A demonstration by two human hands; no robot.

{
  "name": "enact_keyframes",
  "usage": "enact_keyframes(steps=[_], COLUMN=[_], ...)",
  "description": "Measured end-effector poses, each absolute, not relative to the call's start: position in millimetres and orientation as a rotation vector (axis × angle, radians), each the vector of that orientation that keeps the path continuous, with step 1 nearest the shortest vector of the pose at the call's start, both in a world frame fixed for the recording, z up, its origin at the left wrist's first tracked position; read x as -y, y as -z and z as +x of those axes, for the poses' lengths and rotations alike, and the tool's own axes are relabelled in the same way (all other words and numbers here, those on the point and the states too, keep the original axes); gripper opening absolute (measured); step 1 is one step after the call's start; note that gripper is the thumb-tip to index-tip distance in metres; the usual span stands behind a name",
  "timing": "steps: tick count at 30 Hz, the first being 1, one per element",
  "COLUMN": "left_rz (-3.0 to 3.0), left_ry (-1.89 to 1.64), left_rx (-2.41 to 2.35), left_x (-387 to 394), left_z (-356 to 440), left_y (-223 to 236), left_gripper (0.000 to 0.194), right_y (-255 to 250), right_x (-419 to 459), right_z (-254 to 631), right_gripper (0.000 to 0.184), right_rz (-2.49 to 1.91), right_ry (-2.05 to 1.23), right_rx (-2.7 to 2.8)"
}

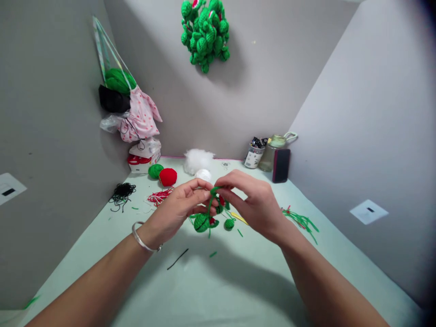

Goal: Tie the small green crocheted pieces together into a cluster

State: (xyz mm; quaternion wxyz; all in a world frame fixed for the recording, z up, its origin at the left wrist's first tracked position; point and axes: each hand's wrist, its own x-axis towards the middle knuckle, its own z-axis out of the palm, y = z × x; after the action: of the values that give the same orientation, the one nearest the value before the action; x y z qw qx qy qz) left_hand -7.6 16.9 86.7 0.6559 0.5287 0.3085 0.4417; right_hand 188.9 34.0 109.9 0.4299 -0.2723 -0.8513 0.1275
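My left hand (187, 200) and my right hand (254, 200) meet over the middle of the table, thumbs and fingertips pinched on green yarn (215, 190). A tail of that yarn hangs down from the pinch. Just below and behind the fingers are green crocheted pieces, among them a round ball (201, 223) with a dark line across it and a smaller ball (229, 224). Red bits show among these pieces, partly hidden by the fingers. A yellow crochet hook (240, 218) lies near my right hand, its far end covered.
Red yarn ball (168, 177), green yarn ball (156, 171) and white stuffing (198, 160) lie at the back. Black yarn (123, 194) is left; green strands (303, 220) are right. A phone (281, 166) leans on a bottle (268, 156). Green crochet cluster (206, 34) hangs on the wall.
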Motion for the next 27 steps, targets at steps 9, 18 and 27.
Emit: enact_keyframes(steps=[9, 18, 27], left_rz=[1.309, 1.035, 1.102], left_ry=[-0.896, -0.972, -0.912], left_rx=[-0.570, -0.480, -0.498], left_x=[-35.8, -40.6, -39.1], left_z=[-2.3, 0.8, 6.9], left_y=[-75.5, -70.2, -59.0], left_gripper=[0.016, 0.035, 0.034], right_y=[-112.7, -106.8, -97.6], right_x=[-67.6, -78.3, -76.3], right_z=[191.2, 196.5, 185.0], right_gripper=[0.016, 0.015, 0.016], right_rz=[-0.772, -0.789, -0.794], right_ry=[-0.884, -0.898, -0.806], right_rx=[1.591, 1.530, 1.534])
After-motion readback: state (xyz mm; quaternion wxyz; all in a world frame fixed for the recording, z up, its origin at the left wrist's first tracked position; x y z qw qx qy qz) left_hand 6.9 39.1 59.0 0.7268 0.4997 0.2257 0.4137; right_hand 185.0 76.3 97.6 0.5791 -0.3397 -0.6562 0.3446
